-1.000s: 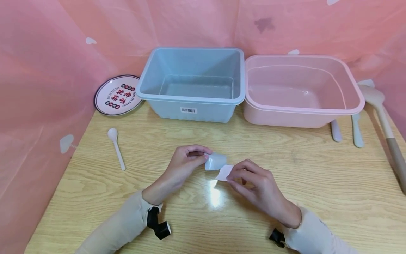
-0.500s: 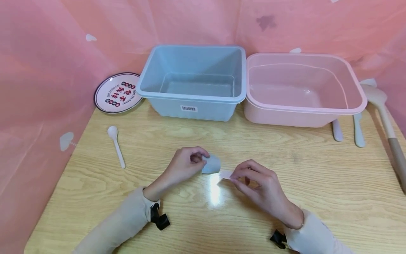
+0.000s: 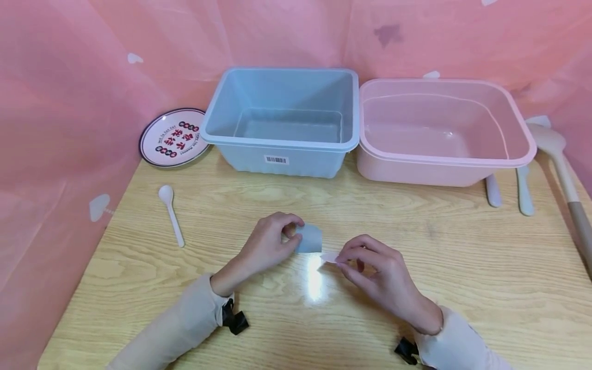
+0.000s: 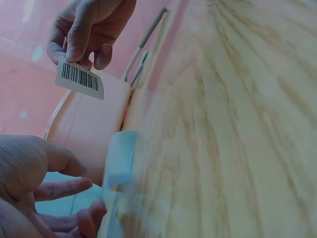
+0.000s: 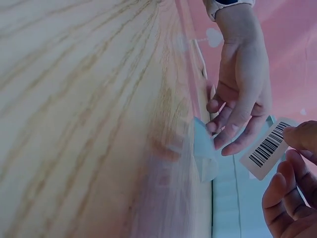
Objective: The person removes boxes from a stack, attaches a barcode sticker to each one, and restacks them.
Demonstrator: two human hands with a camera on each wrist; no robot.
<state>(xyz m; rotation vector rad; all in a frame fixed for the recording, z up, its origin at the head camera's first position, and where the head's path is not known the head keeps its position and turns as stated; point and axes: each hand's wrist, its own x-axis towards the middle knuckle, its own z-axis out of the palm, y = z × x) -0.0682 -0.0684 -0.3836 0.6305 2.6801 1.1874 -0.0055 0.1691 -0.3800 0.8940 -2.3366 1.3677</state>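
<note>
Pale blue plastic forms the deep rectangular tub (image 3: 282,123) set at the back of the light wood-grain table (image 3: 416,267); a white barcode sticker (image 3: 276,160) is fixed to its front wall, and nothing is seen inside it. A pink rectangular plastic basin (image 3: 444,133) is stood just beside it on the right, the two rims almost touching, and its interior is likewise seen bare.

A small pale-blue glossy backing sheet (image 3: 310,239) is pinched in the curled fingers of the left hand (image 3: 268,244), near the middle of the table and low over its surface. A small white barcode label (image 3: 329,256) is pinched between thumb and forefinger of the right hand (image 3: 374,264), just beside the sheet; in the wrist views the label and the sheet are seen apart.

A round white plate with a dark rim and red and black characters (image 3: 173,136) is propped at the left of the blue tub. A small white plastic spoon (image 3: 170,207) is laid on the table in front of the plate. To the right of the pink basin, two pale utensil handles (image 3: 509,192) and a large cream ladle with a tan handle (image 3: 561,174) are laid. Pink sheeting (image 3: 60,103) is hung around the table.
</note>
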